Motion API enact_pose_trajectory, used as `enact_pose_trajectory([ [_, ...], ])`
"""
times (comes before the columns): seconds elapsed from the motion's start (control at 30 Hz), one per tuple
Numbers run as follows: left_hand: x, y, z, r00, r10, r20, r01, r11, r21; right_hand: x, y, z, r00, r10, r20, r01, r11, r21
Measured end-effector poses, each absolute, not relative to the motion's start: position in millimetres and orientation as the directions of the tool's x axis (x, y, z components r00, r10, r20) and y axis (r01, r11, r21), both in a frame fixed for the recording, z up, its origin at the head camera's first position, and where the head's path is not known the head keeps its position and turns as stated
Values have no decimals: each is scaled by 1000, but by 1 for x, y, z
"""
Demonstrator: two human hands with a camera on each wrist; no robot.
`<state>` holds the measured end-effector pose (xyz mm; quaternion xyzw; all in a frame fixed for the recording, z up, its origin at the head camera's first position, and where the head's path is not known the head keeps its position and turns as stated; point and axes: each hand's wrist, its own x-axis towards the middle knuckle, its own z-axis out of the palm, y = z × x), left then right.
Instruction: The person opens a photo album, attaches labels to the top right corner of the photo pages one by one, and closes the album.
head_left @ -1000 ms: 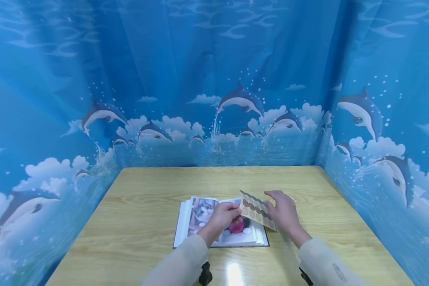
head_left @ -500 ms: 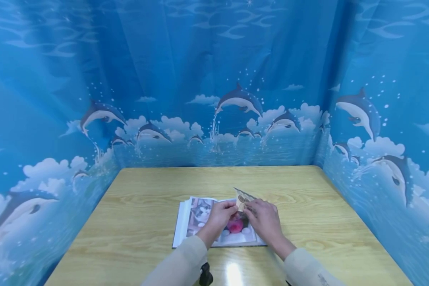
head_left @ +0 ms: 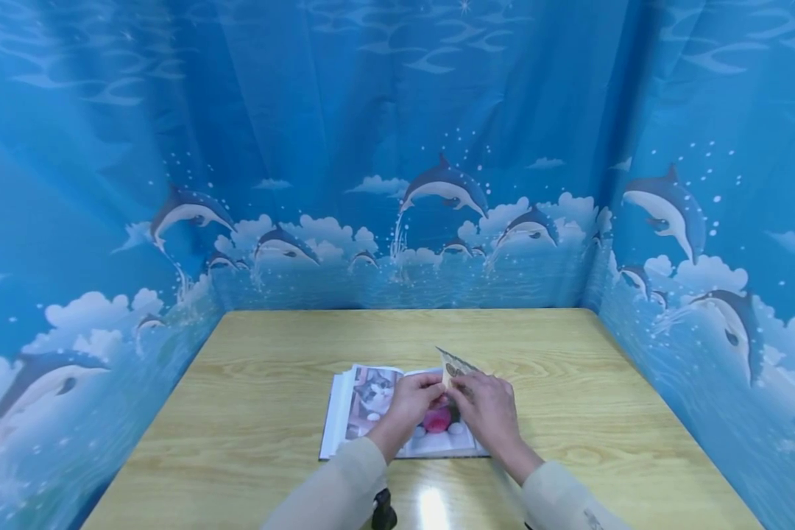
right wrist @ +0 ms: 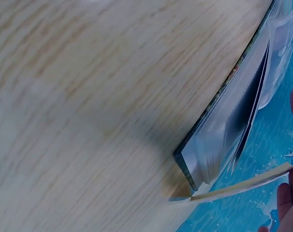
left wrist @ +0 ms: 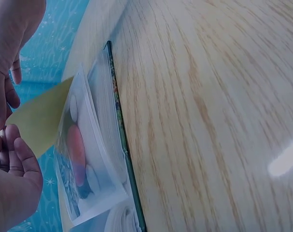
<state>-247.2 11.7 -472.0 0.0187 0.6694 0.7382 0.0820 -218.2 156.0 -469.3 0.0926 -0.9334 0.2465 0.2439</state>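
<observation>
A photo album (head_left: 331, 423) lies open on the table, a cat photo on its left page and a photo with a pink round shape on its right. Over the right page my left hand (head_left: 405, 411) pinches the near left edge of a tan sticker sheet (head_left: 447, 364) printed with round designs. The right hand (head_left: 492, 412) has its curled fingers on the sheet's face, its fingertips meeting the left ones. Most of the sheet is hidden behind that hand. In the left wrist view the sheet's plain yellowish side (left wrist: 40, 118) shows, tilted up beside a lifted clear page (left wrist: 98, 159).
The wood-grain table (head_left: 271, 353) carries the album near its front middle. A blue dolphin curtain (head_left: 344, 184) surrounds the back and sides. In the right wrist view, the album's loose pages (right wrist: 228, 130) fan up from the dark cover.
The right hand has moved left from the sheet's right part to its upper left, beside the left hand, and now covers most of the sheet. The left hand and album have barely moved.
</observation>
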Motion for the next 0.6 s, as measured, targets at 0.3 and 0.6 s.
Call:
enact_pose_trajectory([
  [0.3,-247,12,-474,-986,149,-69,-77,-52,996,-217,155,-470,-878,-23,479,-284,830,-479],
  [0.6,-246,11,-474,-984,174,-46,-65,-100,993,-218,151,-472,-854,-11,521,-297,832,-469],
])
